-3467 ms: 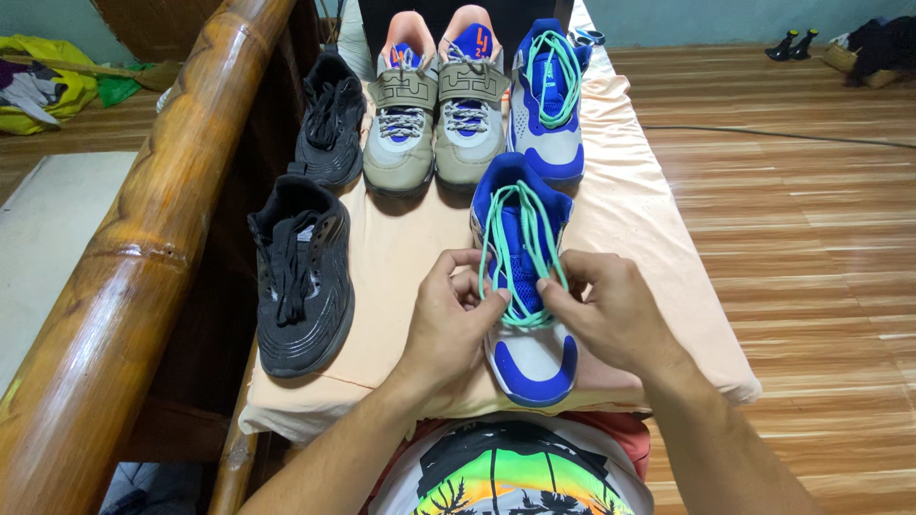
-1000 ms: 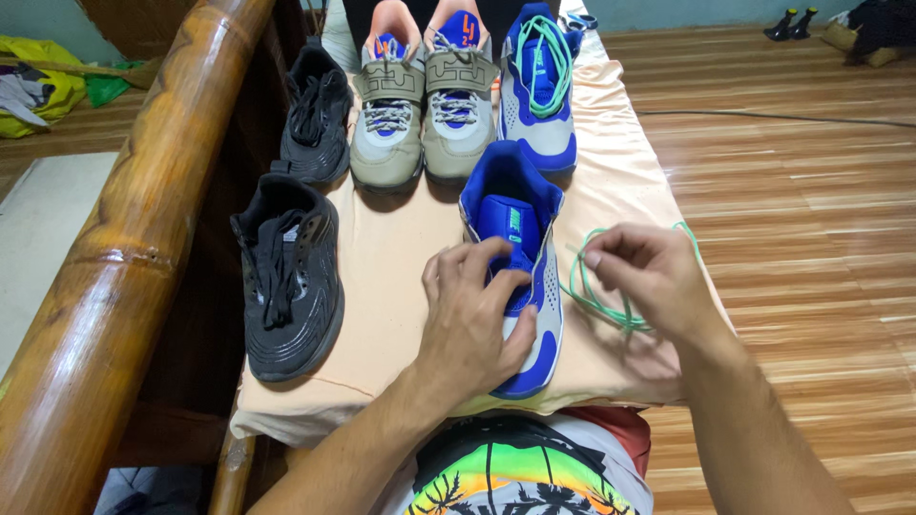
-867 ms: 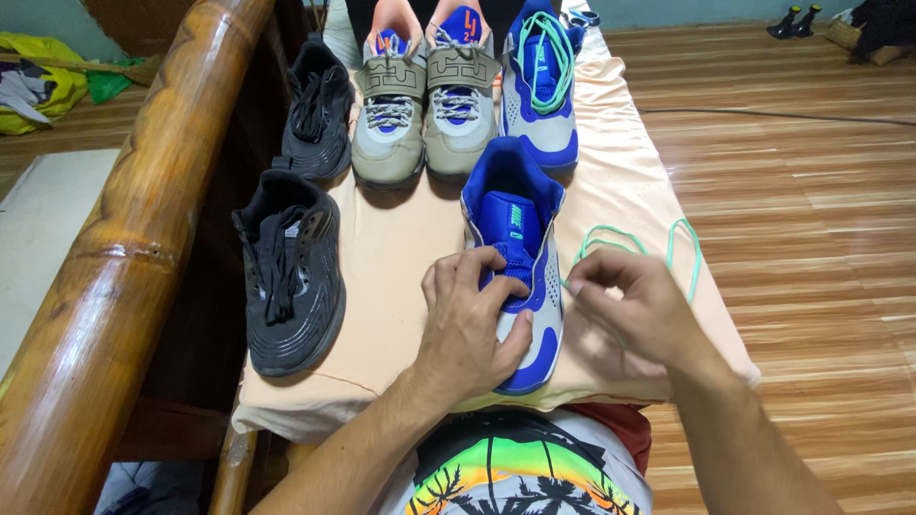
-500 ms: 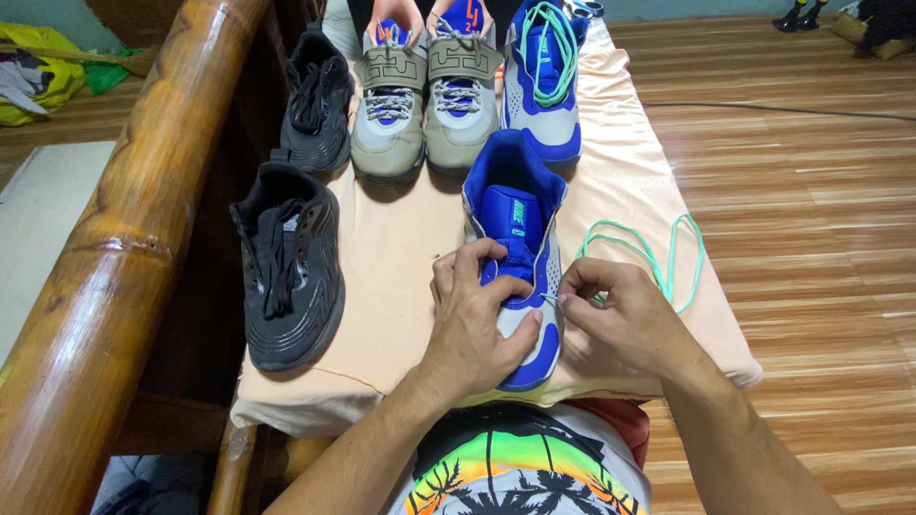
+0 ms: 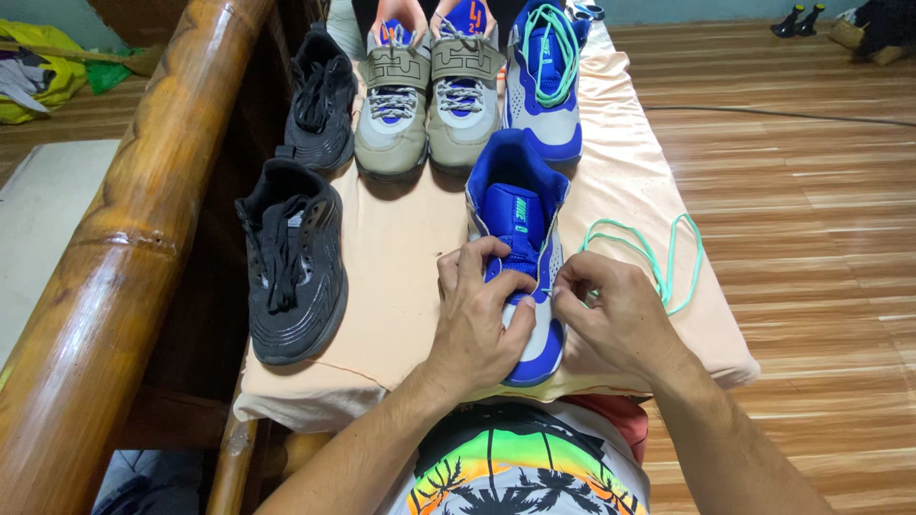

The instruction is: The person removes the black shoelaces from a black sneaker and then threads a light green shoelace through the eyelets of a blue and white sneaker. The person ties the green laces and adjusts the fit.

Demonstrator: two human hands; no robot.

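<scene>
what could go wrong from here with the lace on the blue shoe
The mint-green lace lies looped near the right edge of the peach cloth, so a tug might drag it off. The right hand pinches only the lace tip at the eyelet; it may slip. The left hand alone steadies the blue and grey shoe, which may shift.

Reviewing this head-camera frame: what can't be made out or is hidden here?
- Head view: toe and lower eyelets of the near blue shoe, covered by the left hand.
- Lace tip at the right hand: too small to tell whether it is in an eyelet.
- Green lace: its near end is hidden behind the right hand.
- Tan shoes: heels cut off by the top edge.
</scene>
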